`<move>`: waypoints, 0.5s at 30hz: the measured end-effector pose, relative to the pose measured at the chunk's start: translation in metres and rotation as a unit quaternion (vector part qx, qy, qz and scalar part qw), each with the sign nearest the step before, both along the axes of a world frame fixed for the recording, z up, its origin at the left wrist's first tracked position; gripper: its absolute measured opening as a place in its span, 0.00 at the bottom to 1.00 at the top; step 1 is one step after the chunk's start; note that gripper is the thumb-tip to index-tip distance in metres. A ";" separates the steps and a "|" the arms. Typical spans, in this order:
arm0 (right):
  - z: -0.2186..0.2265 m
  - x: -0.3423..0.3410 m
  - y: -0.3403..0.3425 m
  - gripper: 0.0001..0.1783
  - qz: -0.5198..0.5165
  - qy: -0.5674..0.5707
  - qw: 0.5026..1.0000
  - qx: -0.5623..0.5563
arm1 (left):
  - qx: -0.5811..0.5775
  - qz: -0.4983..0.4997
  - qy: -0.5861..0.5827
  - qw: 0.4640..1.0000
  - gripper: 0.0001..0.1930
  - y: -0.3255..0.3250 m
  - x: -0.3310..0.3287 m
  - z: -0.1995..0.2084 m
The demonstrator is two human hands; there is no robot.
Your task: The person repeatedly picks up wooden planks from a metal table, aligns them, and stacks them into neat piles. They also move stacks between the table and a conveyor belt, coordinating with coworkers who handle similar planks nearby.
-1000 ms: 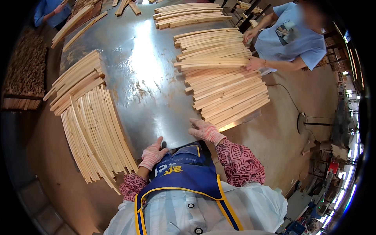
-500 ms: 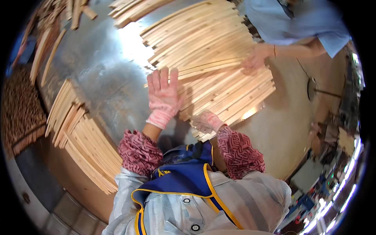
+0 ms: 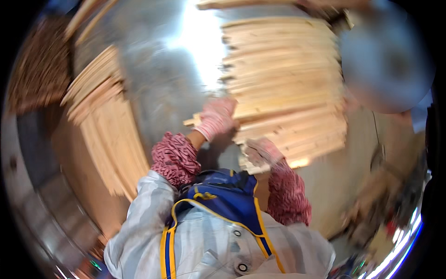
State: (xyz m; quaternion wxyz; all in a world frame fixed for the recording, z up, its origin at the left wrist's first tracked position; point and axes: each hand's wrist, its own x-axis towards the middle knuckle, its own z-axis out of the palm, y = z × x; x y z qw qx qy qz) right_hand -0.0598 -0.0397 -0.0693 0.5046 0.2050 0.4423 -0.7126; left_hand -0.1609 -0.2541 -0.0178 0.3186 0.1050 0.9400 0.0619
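Note:
Pale wooden strips (image 3: 288,79) lie side by side in a broad layer on the metal table. At its left edge my left hand (image 3: 217,116), in a pink-and-white knit glove, closes over one wooden strip (image 3: 189,122), whose end sticks out to the left. My gloved right hand (image 3: 264,151) is at the near left corner of the layer, its fingers curled against the strip ends. Blur and the glove hide whether those fingers grip anything.
A second stack of wooden strips (image 3: 109,135) lies to my left. Beyond it sits a large bundle of thin brown sticks (image 3: 39,65). A co-worker in blue (image 3: 390,60), badly blurred, leans in at the far right. More strips (image 3: 246,3) lie at the far edge.
My left hand has gone from spread fingers to closed over the strip at the layer's left edge. My right hand stays by the corner. The view has turned, and the co-worker's head has come in.

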 end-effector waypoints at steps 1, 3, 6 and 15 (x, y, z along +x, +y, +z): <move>0.007 0.003 0.001 0.23 0.061 -0.011 0.992 0.106 | 0.038 0.031 0.010 0.999 0.31 -0.018 0.025 0.004; 0.011 -0.003 -0.008 0.22 0.063 -0.079 0.988 0.117 | 0.066 0.101 0.038 0.992 0.30 -0.061 0.070 0.013; 0.002 0.000 -0.006 0.21 0.067 -0.062 0.976 0.200 | 0.079 0.219 0.042 0.972 0.31 -0.109 0.139 0.021; -0.035 0.031 -0.067 0.17 0.178 0.337 0.891 0.247 | 0.021 0.622 0.111 0.775 0.39 -0.231 0.297 0.004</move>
